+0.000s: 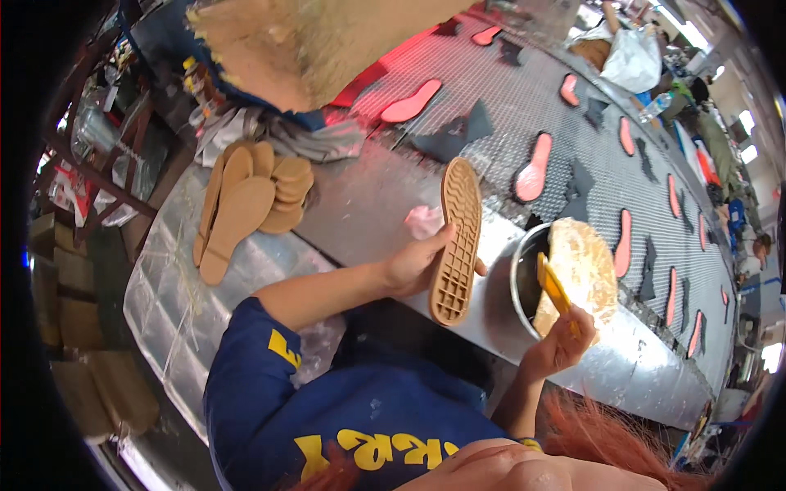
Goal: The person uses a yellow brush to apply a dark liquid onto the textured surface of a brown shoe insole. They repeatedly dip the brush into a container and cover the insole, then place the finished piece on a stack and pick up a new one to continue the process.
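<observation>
My left hand (416,263) grips a tan rubber shoe sole (456,241) by its long edge, tread side facing me, held upright over the metal bench edge. My right hand (559,345) holds a yellow-handled brush (555,288) whose tip reaches into a round metal pot (516,282) crusted with pale dried glue around the rim. The pot stands just right of the sole, at the near edge of the conveyor.
A stack of tan soles (246,204) lies on the foil-covered bench at left. The mesh conveyor belt (508,98) carries several pink soles (534,168) and dark upper pieces away to the right. Cardboard boxes (65,311) stand at far left.
</observation>
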`<action>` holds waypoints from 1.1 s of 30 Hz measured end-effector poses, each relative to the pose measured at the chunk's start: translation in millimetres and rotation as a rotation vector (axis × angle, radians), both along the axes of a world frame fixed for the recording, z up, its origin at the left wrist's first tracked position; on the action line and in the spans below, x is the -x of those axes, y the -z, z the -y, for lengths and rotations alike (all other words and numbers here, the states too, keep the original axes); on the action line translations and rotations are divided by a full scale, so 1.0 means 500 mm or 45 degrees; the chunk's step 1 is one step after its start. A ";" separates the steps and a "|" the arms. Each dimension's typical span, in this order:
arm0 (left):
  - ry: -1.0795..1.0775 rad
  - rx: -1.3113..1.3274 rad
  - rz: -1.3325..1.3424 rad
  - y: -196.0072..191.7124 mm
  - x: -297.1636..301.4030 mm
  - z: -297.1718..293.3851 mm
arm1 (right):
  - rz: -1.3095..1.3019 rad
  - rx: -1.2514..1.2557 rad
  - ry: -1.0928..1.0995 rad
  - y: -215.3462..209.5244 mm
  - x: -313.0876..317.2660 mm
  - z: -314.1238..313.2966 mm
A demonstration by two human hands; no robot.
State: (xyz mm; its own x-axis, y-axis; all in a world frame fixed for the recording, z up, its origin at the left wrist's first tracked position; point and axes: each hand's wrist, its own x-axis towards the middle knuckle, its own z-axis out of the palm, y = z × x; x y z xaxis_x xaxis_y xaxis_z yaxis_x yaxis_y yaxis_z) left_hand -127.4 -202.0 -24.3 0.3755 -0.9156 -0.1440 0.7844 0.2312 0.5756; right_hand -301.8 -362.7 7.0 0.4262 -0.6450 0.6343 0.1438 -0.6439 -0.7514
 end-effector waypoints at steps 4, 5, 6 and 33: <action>-0.069 0.112 0.130 -0.110 -0.200 0.152 | 0.008 -0.163 0.112 -0.024 0.059 0.038; -0.098 0.050 0.062 -0.165 -0.253 0.196 | 0.018 -0.140 0.121 -0.032 0.071 0.041; -0.228 0.078 0.066 -0.187 -0.326 0.227 | 0.037 -0.130 0.100 -0.041 0.072 0.034; -0.503 -2.331 1.886 -0.003 -0.095 -0.667 | -0.665 0.601 -0.060 0.004 0.034 0.025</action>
